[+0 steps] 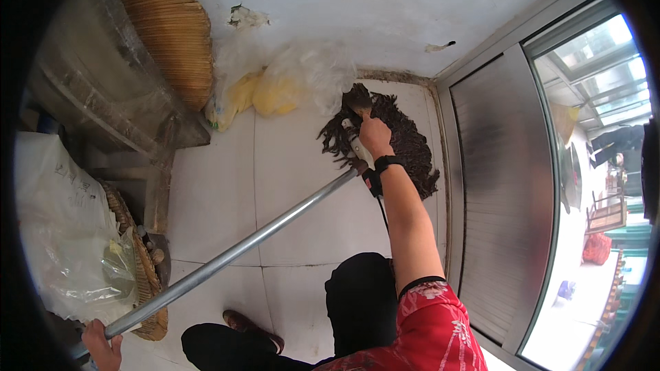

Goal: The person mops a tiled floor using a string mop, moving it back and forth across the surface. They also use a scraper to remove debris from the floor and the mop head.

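Note:
My left hand [101, 345], at the lower left, is closed around the metal pole [232, 252] of a mop. The pole slants up to a dark string mop head [412, 149] lying on the tiled floor near the corner. My right hand [375, 135] reaches down to the mop head, its fingers closed on the short handle of a brush-like tool [359, 100] whose dark end rests against the strands. The mop's pale clamp [357, 141] shows beside that hand. A black band and a small dark device with a cord are at my right wrist.
Clear plastic bags with yellow contents [278, 94] lie by the wall. A round woven stalk mat [167, 36] leans behind a grey cabinet-like object [113, 72]. White bags [67, 226] sit on the left. A metal-framed door [505, 190] stands at right; my shoe [252, 330] is below.

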Action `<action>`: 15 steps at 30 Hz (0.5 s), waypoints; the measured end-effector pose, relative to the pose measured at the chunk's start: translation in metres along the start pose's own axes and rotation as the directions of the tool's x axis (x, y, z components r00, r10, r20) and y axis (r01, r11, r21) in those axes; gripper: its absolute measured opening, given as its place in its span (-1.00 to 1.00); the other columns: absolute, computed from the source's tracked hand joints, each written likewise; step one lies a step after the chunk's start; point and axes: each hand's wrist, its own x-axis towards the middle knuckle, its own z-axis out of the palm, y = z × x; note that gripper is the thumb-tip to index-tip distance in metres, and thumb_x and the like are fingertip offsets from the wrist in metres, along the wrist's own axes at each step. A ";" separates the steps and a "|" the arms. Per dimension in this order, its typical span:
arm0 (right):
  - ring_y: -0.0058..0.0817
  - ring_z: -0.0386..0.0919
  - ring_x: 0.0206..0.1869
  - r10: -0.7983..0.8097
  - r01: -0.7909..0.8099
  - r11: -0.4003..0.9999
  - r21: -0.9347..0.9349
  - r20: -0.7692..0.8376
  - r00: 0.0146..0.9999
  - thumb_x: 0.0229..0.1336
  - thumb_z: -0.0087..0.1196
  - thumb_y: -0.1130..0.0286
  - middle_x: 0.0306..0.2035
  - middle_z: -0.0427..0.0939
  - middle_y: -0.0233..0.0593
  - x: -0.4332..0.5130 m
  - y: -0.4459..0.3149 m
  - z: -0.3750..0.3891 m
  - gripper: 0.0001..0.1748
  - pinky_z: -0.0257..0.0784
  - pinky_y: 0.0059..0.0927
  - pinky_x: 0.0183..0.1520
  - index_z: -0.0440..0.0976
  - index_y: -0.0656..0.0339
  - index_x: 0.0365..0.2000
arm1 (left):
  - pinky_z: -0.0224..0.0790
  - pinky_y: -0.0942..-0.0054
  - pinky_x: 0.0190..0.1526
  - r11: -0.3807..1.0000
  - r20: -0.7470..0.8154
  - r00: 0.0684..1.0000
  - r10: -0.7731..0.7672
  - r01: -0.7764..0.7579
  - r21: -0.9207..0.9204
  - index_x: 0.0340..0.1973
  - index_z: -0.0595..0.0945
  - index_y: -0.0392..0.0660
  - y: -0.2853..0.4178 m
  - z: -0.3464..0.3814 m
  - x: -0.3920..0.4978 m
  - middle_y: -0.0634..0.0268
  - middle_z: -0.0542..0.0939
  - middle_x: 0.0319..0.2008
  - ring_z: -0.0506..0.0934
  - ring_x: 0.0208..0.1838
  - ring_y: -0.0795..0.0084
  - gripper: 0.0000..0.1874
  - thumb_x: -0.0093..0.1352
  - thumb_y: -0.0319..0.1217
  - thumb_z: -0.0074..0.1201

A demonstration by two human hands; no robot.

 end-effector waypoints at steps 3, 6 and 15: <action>-0.19 0.50 -0.37 0.013 -0.015 0.999 0.031 0.062 0.998 0.16 -0.16 0.42 -0.35 0.48 -0.03 0.022 0.001 0.011 -0.63 0.47 -0.22 -0.41 0.30 0.22 0.00 | 0.05 0.13 -0.25 0.986 -0.355 0.922 0.156 -0.122 0.117 -0.18 0.35 -0.39 0.009 0.002 -0.011 -0.09 0.34 -0.38 0.29 -0.28 -0.08 -0.32 0.25 0.11 -0.25; -0.23 0.51 -0.38 -0.019 0.019 1.000 0.017 0.013 1.000 0.17 -0.15 0.40 -0.36 0.48 -0.02 0.042 0.008 0.016 -0.69 0.48 -0.27 -0.41 0.34 0.27 -0.08 | 0.06 0.14 -0.21 0.987 -0.386 0.909 0.158 -0.147 0.058 -0.21 0.35 -0.38 0.028 -0.010 -0.017 -0.13 0.33 -0.36 0.28 -0.27 -0.10 -0.32 0.26 0.12 -0.27; -0.18 0.50 -0.48 0.039 -0.038 0.998 0.049 -0.010 0.999 0.17 -0.18 0.39 -0.52 0.51 -0.05 0.077 0.084 0.008 -0.73 0.44 -0.27 -0.51 0.49 0.35 -0.33 | 0.04 0.14 -0.18 0.985 -0.330 0.934 0.135 -0.089 0.149 -0.20 0.34 -0.37 0.095 -0.072 0.004 -0.11 0.30 -0.35 0.24 -0.27 0.00 -0.28 0.28 0.17 -0.34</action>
